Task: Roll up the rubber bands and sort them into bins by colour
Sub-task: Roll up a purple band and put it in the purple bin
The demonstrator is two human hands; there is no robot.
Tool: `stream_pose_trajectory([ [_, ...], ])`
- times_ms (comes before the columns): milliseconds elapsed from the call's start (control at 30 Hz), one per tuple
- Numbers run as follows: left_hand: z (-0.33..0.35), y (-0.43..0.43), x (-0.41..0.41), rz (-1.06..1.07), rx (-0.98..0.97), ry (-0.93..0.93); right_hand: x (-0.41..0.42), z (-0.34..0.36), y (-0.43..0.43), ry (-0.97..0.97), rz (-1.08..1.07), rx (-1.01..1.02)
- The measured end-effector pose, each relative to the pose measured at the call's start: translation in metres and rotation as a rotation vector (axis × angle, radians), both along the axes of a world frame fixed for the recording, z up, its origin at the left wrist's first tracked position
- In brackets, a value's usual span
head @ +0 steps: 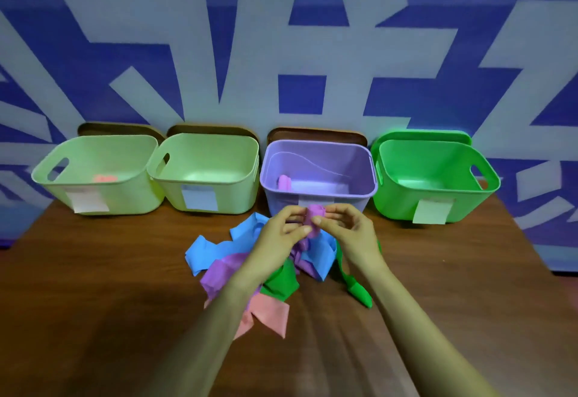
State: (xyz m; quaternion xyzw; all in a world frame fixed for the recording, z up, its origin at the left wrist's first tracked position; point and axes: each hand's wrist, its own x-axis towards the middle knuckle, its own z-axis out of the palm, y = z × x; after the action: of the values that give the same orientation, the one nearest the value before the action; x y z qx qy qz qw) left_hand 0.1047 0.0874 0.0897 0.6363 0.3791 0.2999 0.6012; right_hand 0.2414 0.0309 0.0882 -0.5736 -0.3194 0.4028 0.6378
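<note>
left hand [279, 230] + right hand [346, 228]: fingers curled, pinching purple roll [312, 216] above pile [250, 267], just before purple bin [319, 174] | risk: grip slackens, roll springs loose, tail drags pile

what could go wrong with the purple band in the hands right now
1. The purple band, pinched by the left hand and right hand, has a tail running into the pile; lifting it might drag other bands along.
2. Held only at the fingers, the roll could spring open before reaching the purple bin.
</note>
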Motion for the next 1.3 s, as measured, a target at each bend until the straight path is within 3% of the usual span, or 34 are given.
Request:
stream_pose_trajectory([
  [233, 0.085, 0.06, 0.025, 0.056, 0.044, -0.044, 0.027, 0.086, 0.06, -0.14, 0.045, -0.068],
  [433, 0.107, 0.11, 0.045, 0.103, -0.102, -0.07, 0.046, 0.107, 0.115, -0.022, 0.099, -0.157],
  [567, 0.088, 0.143, 0.056, 0.075, -0.23, 0.082, 0.058, 0.079, 0.152, -0.017, 0.091, -0.361],
  [700, 0.054, 0.171, 0.068, -0.007, -0.29, 0.433, 0.062, 0.038, 0.184, 0.018, 0.099, -0.552],
  [767, 0.04, 0.181, 0.074, 0.024, -0.316, 0.522, 0.062, 0.015, 0.2, 0.004, 0.079, -0.649],
  [1000, 0.011, 0.207, 0.091, 0.152, -0.557, 0.433, 0.06, -0.046, 0.235, -0.189, 0.101, -0.875],
  [1300, -0.006, 0.215, 0.099, 0.186, -0.68, 0.375, 0.057, -0.057, 0.245, -0.287, 0.112, -0.902],
])
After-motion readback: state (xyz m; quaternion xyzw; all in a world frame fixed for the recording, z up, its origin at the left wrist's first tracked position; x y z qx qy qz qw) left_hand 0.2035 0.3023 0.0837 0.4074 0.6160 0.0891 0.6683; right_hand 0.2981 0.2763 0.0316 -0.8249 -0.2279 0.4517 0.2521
